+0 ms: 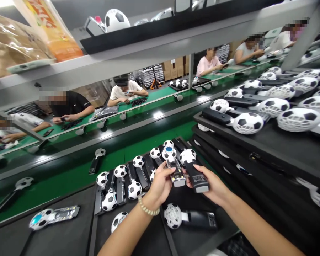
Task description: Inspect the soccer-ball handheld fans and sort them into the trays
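My left hand (161, 185) is closed around an open fan half (173, 165): a clear handle with a circuit board and a soccer-ball head with a blue centre. My right hand (210, 183) grips a black-handled fan half (193, 167) with a white soccer-ball head. The two parts are held side by side, nearly touching, above a black tray (181, 234). Several finished soccer-ball fans (134, 181) lie in rows on that tray. One white grille fan with a black handle (188, 217) lies just below my hands.
A green conveyor belt (77, 170) runs past, carrying single fans (96, 161). Another open fan half (53, 216) lies on a black mat at left. Stacked black trays of fans (256, 121) stand at right. Several seated people work across the belt. A metal shelf hangs overhead.
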Motion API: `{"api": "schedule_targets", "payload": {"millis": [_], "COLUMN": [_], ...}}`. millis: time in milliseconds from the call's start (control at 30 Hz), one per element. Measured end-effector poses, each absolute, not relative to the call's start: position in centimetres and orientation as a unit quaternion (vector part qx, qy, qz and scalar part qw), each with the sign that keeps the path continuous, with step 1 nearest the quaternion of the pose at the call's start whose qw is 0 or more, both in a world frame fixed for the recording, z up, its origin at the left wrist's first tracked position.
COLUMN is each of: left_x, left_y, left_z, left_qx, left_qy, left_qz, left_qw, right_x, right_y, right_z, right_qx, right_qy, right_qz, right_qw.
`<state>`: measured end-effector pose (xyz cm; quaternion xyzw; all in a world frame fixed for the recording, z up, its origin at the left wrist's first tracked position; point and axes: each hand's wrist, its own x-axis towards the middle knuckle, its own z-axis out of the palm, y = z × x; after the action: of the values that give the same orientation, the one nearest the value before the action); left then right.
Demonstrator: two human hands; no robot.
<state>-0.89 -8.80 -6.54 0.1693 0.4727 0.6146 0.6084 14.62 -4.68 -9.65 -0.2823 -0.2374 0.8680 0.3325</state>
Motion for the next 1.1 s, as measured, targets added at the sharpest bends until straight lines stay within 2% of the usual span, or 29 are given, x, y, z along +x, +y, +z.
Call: {"api": "schedule_targets", "payload": {"millis": [167, 433, 667, 967, 1100], "left_x": [-0.1, 0.3, 0.4, 0.3, 0.3], "left_y": [-9.5, -10.3, -10.5, -10.8, -10.6], "left_z": [-5.6, -4.4, -4.4, -4.6, -4.2], "left_qx": [0.229, 0.302, 0.335, 0.336, 0.283], "left_qy": [0.418, 0.374, 0.368, 0.371, 0.363], "left_qz": [0.644, 0.662, 0.667, 0.673, 0.672], "left_qw": [0.598, 0.575, 0.554, 0.544, 0.580], "right_x": [14.3, 14.3, 14.8, 14.6, 14.5], "right_y": [-4.6, -4.6, -4.8, -4.8, -5.2], "right_z": [-8.6, -7.0, -7.7, -8.1, -7.1], "right_qx": [-0.314, -0.286, -0.260, -0.221, -0.228], "right_qy": [-0.270, -0.285, -0.325, -0.328, -0.277], "right_qz": [0.829, 0.836, 0.826, 0.839, 0.861], "right_qw": [0.375, 0.372, 0.379, 0.374, 0.361]}}
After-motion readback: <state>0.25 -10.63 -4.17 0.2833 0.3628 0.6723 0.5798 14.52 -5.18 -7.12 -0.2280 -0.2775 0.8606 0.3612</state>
